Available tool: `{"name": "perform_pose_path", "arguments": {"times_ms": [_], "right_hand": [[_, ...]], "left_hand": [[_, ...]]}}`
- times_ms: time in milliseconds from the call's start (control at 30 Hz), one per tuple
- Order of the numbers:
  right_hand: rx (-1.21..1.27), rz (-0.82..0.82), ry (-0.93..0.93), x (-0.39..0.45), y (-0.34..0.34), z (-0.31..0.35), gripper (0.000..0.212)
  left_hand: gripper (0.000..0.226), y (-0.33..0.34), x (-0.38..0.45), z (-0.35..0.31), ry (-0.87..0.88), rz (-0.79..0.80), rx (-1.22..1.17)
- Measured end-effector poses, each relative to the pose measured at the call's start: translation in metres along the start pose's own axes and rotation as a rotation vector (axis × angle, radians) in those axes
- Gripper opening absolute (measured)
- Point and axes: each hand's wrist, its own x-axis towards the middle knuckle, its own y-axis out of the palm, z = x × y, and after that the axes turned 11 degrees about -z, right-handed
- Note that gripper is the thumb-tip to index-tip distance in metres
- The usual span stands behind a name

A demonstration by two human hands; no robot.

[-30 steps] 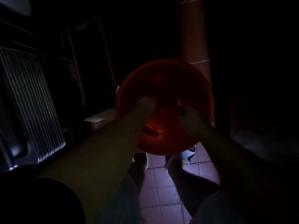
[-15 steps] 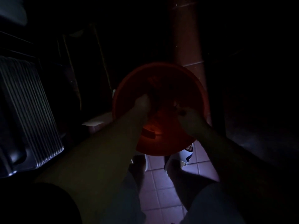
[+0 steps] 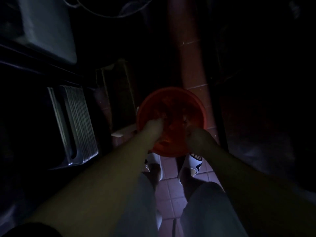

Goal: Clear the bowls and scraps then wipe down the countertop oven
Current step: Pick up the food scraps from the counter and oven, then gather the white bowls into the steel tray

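Dim view, both hands (image 3: 154, 124) in orange bucket (image 3: 172, 106), tile floor (image 3: 168, 190)

The scene is very dark. A ribbed metal draining board (image 3: 80, 124) lies at the left, with a pale box-like thing (image 3: 46, 28) above it, too dim to name. The floor (image 3: 168, 190) is of small pinkish tiles. Two white sandals (image 3: 195, 162) are on the person's feet, below grey trouser legs (image 3: 210, 212). A reddish pipe (image 3: 189, 48) rises behind
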Motion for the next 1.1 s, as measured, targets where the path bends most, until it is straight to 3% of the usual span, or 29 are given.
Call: {"name": "perform_pose_path", "arguments": {"times_ms": [133, 333, 400, 500, 633, 733, 933, 1100], "right_hand": [[-0.014, -0.031, -0.006, -0.055, -0.038, 0.019, 0.024], [-0.134, -0.062, -0.090, -0.156, -0.106, 0.051, 0.040], [-0.110, -0.065, -0.066, -0.190, -0.130, 0.059, 0.034], [-0.031, -0.150, -0.063, -0.238, -0.160, 0.067, 0.048], [-0.003, -0.204, 0.083, -0.290, -0.190, 0.077, 0.036], [-0.002, -0.254, 0.075, -0.313, -0.193, 0.069, 0.057], [0.114, -0.400, 0.208, -0.375, -0.201, 0.058, 0.031], [0.216, -0.495, 0.325, -0.417, -0.202, 0.017, 0.038]], "left_hand": [[0.029, -0.026, -0.071, -0.001, 0.111, 0.072, 0.194], [0.029, -0.080, -0.208, -0.034, 0.324, 0.024, 0.530], [0.027, -0.095, -0.251, -0.038, 0.403, 0.014, 0.610], [0.027, -0.111, -0.300, -0.034, 0.532, 0.028, 0.730], [0.026, -0.121, -0.344, -0.034, 0.658, 0.074, 0.855], [0.026, -0.121, -0.370, -0.042, 0.766, 0.097, 0.930], [0.031, -0.100, -0.415, -0.056, 0.912, 0.185, 1.046], [0.025, -0.064, -0.448, -0.060, 1.058, 0.247, 1.180]]}}
